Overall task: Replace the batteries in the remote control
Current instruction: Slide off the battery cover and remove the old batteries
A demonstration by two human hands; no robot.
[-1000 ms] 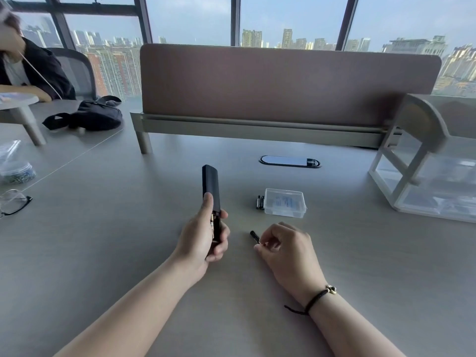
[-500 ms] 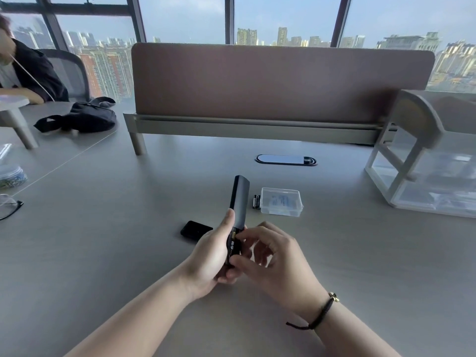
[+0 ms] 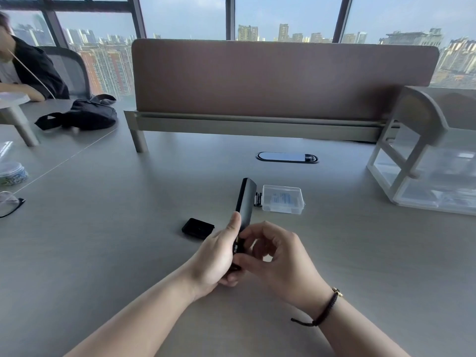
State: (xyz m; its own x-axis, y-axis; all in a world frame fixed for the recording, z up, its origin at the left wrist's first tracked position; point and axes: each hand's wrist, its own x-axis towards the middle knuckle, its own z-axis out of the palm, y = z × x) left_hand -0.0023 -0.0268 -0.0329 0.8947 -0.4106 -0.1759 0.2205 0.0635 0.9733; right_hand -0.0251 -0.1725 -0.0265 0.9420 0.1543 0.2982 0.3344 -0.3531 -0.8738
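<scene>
My left hand (image 3: 216, 258) grips the black remote control (image 3: 246, 199) by its lower end, and the top end points away from me. My right hand (image 3: 280, 258) has its thumb and curled fingers at the remote's open battery bay. The battery it carries is hidden between the fingers and the remote. The remote's black battery cover (image 3: 197, 228) lies on the table just left of my hands. A clear plastic battery box (image 3: 282, 199) sits behind the remote, with two dark batteries (image 3: 257, 199) lying against its left side.
A brown desk divider (image 3: 283, 78) crosses the far side, with an oval cable port (image 3: 287, 157) in front of it. A white organiser (image 3: 425, 155) stands at the right. At the left are a black bag (image 3: 85, 115), glasses (image 3: 10, 203) and a seated person.
My right hand picked a battery up off the table and carried it to the remote's lower end. My left hand shifted the remote to the right, uncovering the battery cover.
</scene>
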